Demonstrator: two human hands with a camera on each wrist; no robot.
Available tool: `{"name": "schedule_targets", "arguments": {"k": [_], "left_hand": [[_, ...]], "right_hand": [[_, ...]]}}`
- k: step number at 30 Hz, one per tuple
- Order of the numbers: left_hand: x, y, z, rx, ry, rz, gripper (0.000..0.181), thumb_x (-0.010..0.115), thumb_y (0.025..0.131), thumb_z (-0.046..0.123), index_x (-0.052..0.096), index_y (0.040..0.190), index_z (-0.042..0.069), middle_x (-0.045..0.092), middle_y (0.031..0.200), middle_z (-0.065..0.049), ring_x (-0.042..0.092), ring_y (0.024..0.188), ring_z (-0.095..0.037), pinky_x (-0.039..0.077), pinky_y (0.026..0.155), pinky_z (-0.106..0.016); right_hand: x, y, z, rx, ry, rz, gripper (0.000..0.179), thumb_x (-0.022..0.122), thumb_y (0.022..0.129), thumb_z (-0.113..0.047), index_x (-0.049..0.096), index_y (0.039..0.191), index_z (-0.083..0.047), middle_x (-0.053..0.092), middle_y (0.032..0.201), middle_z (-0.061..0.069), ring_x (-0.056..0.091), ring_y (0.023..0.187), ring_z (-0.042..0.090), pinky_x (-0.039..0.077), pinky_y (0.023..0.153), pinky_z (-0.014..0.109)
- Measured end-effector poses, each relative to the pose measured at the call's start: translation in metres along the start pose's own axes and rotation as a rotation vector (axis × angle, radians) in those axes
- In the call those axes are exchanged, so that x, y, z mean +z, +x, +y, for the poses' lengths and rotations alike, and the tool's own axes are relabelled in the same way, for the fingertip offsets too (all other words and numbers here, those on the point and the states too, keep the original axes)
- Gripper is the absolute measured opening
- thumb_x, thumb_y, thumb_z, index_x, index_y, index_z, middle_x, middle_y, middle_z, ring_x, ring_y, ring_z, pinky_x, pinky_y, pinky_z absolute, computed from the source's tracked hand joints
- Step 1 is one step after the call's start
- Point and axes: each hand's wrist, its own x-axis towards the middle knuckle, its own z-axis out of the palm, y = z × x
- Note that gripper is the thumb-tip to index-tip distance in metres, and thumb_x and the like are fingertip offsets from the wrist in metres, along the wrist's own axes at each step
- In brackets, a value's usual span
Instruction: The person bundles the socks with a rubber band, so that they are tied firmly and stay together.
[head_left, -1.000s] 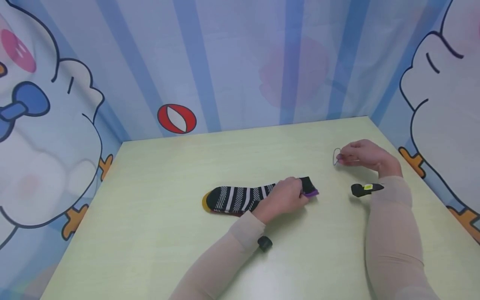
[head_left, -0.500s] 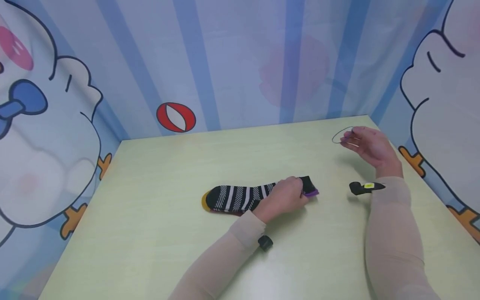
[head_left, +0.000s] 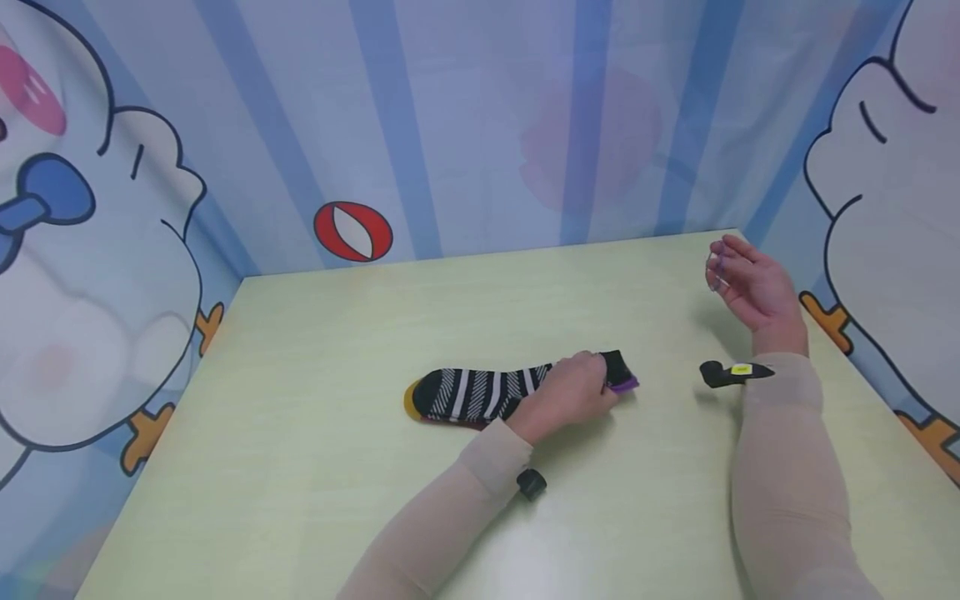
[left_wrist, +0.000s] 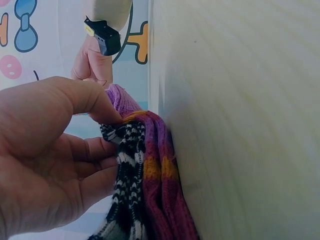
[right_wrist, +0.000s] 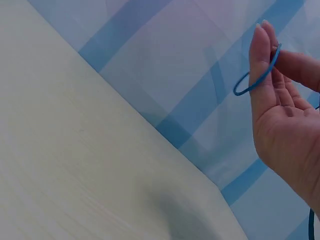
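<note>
A black-and-white striped pair of socks point(head_left: 465, 396) lies on top of a maroon, purple and mustard pair of socks point(left_wrist: 162, 185), whose purple edge and mustard toe peek out in the head view. My left hand point(head_left: 570, 396) grips both pairs near the cuffs; in the left wrist view its thumb and fingers pinch the knit folds. Raised over the far right of the table, my right hand point(head_left: 761, 292) holds a thin blue elastic band point(right_wrist: 262, 77). The band loops around the upright fingers, with the thumb against it, in the right wrist view.
The pale wooden table point(head_left: 300, 483) runs back to a striped blue fabric backdrop point(head_left: 480, 125). Cartoon-printed side panels point(head_left: 892, 250) border it left and right. A black wrist camera point(head_left: 723, 374) sits at the right cuff, another black camera point(head_left: 532, 484) at the left.
My right hand has lifted and moved farther back and slightly right, turning palm inward. The band, earlier dangling from the fingertips, now sits around the fingers. My left hand and the socks stay put.
</note>
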Motion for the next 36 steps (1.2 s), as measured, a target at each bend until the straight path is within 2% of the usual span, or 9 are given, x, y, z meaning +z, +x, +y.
{"name": "schedule_targets", "arguments": {"k": [4, 9, 15, 20, 22, 25, 28, 32, 36], "left_hand": [[-0.001, -0.001, 0.0, -0.003, -0.009, 0.002, 0.028, 0.067, 0.093, 0.026, 0.056, 0.072, 0.012, 0.054, 0.078, -0.001, 0.049, 0.062, -0.01, 0.041, 0.05, -0.021], [-0.002, -0.002, 0.0, -0.011, -0.015, 0.006, 0.026, 0.068, 0.093, 0.025, 0.057, 0.074, 0.011, 0.054, 0.079, -0.001, 0.05, 0.062, -0.01, 0.042, 0.05, -0.021], [-0.002, -0.005, 0.001, -0.042, -0.04, -0.011, 0.02, 0.067, 0.094, 0.023, 0.059, 0.083, 0.008, 0.054, 0.085, -0.003, 0.051, 0.063, -0.011, 0.044, 0.05, -0.021], [-0.002, -0.009, -0.001, -0.056, -0.073, 0.002, 0.019, 0.065, 0.094, 0.021, 0.061, 0.097, 0.003, 0.054, 0.093, -0.006, 0.053, 0.066, -0.013, 0.045, 0.052, -0.02], [-0.001, -0.009, -0.003, -0.052, -0.088, 0.011, 0.02, 0.064, 0.095, 0.021, 0.061, 0.101, 0.002, 0.054, 0.095, -0.007, 0.053, 0.068, -0.013, 0.045, 0.054, -0.02], [0.0, -0.009, -0.009, -0.046, -0.119, 0.025, 0.019, 0.061, 0.095, 0.021, 0.06, 0.1, 0.002, 0.053, 0.096, -0.006, 0.053, 0.071, -0.014, 0.045, 0.058, -0.021], [0.0, -0.009, -0.016, -0.043, -0.157, 0.034, 0.018, 0.057, 0.094, 0.022, 0.057, 0.098, 0.004, 0.052, 0.096, -0.005, 0.052, 0.077, -0.015, 0.044, 0.065, -0.023], [-0.002, -0.01, -0.024, -0.036, -0.232, 0.033, 0.016, 0.052, 0.094, 0.02, 0.054, 0.097, 0.004, 0.051, 0.096, -0.005, 0.05, 0.081, -0.016, 0.043, 0.069, -0.024], [-0.005, -0.01, -0.031, -0.026, -0.321, 0.017, 0.016, 0.05, 0.096, 0.017, 0.053, 0.1, 0.002, 0.052, 0.094, -0.007, 0.05, 0.077, -0.017, 0.043, 0.066, -0.024]], "right_hand": [[0.005, 0.0, 0.0, 0.0, -0.035, 0.053, 0.023, 0.053, 0.096, 0.013, 0.061, 0.113, 0.0, 0.068, 0.11, 0.016, 0.068, 0.087, 0.028, 0.058, 0.072, 0.035], [0.01, -0.003, -0.002, 0.026, -0.146, 0.129, 0.011, 0.066, 0.095, -0.006, 0.064, 0.105, 0.0, 0.07, 0.105, 0.013, 0.069, 0.092, 0.024, 0.057, 0.075, 0.031], [0.013, -0.006, 0.002, 0.015, -0.354, 0.188, 0.032, 0.072, 0.091, -0.029, 0.065, 0.102, 0.0, 0.068, 0.095, 0.011, 0.068, 0.086, 0.021, 0.058, 0.077, 0.031], [0.017, -0.001, 0.01, -0.002, -0.588, 0.189, 0.028, 0.069, 0.094, -0.032, 0.072, 0.103, -0.005, 0.068, 0.096, 0.007, 0.067, 0.086, 0.017, 0.058, 0.075, 0.03], [0.016, 0.0, 0.012, 0.021, -0.675, 0.174, 0.028, 0.068, 0.095, -0.031, 0.073, 0.11, -0.008, 0.067, 0.099, 0.005, 0.067, 0.089, 0.016, 0.058, 0.075, 0.03], [0.015, 0.0, 0.014, 0.081, -0.839, 0.108, 0.042, 0.067, 0.096, -0.029, 0.064, 0.132, -0.009, 0.066, 0.11, 0.001, 0.065, 0.098, 0.012, 0.057, 0.079, 0.03], [0.016, 0.0, 0.017, 0.166, -1.012, -0.011, 0.062, 0.066, 0.097, -0.029, 0.043, 0.15, -0.006, 0.058, 0.13, 0.004, 0.062, 0.107, 0.008, 0.056, 0.086, 0.033], [0.02, 0.0, 0.023, 0.292, -1.18, -0.238, 0.068, 0.065, 0.099, -0.023, 0.031, 0.155, -0.005, 0.042, 0.148, 0.019, 0.057, 0.122, 0.016, 0.053, 0.092, 0.042], [0.026, 0.003, 0.035, 0.424, -1.253, -0.435, 0.071, 0.065, 0.098, -0.015, 0.026, 0.156, -0.004, 0.037, 0.15, 0.026, 0.051, 0.13, 0.034, 0.053, 0.092, 0.045]]}}
